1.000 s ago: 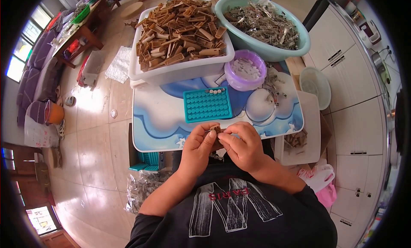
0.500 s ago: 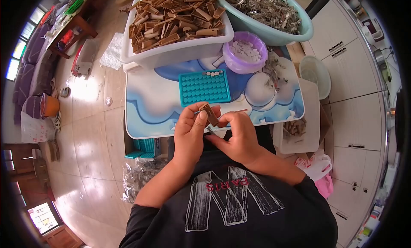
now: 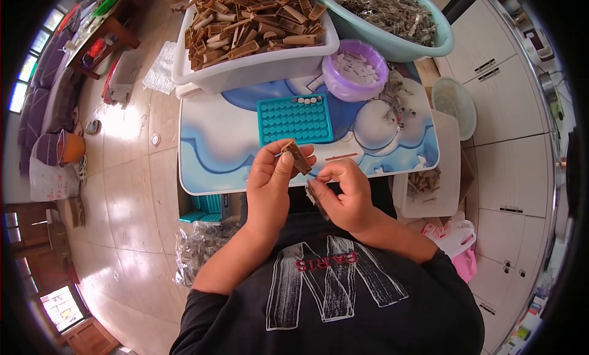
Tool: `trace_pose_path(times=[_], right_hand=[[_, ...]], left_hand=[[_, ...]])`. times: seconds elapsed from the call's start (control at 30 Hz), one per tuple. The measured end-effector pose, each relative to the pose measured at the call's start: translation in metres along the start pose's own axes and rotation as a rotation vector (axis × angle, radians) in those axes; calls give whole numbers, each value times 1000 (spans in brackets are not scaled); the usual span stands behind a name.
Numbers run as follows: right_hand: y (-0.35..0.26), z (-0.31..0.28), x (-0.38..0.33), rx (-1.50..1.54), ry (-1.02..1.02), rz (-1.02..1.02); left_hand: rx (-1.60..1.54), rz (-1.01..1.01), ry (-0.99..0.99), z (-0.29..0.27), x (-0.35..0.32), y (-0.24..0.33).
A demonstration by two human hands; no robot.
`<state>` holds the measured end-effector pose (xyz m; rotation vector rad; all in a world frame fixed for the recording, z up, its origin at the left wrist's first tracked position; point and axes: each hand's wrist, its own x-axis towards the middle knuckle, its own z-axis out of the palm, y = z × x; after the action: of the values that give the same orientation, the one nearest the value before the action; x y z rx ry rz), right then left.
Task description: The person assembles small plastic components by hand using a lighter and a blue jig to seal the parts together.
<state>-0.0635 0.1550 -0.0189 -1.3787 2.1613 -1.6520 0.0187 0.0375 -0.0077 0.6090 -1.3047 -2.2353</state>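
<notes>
My left hand [image 3: 271,182] pinches a small brown wooden block [image 3: 297,157] between thumb and fingers, just above the near edge of the blue-and-white table [image 3: 215,146]. My right hand [image 3: 343,192] sits close beside it, fingers curled around a small thin metal piece [image 3: 311,192] at my chest. A teal grid tray [image 3: 296,118] lies on the table just beyond both hands, with a few white pieces in its far row. One thin brown stick [image 3: 341,156] lies on the table by my right hand.
A white tub [image 3: 257,64] heaped with brown wooden blocks and a green basin [image 3: 399,45] of metal clips stand at the table's far side. A purple bowl [image 3: 356,79] holds white pieces. A white tray [image 3: 451,171] sits right; plastic bags [image 3: 199,251] lie on the floor.
Both hands have come nearer to my chest. The left hand has lifted the brown block upright, while the right hand has drawn away from it with the small metal piece.
</notes>
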Motion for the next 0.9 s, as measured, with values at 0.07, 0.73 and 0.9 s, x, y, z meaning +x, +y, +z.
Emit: trace_pose_path(times=[0.07,0.73,0.9], right_hand=[[5,2,-3,128,79,134],[4,-10,13,-127,-167,-194],[0,-13,23,-116,-191,-186]], left_hand=[[-9,-11,8,-2,0,-1],[65,-103,-15,-2,-2,0],[25,-114,-16,-8,2,-1]])
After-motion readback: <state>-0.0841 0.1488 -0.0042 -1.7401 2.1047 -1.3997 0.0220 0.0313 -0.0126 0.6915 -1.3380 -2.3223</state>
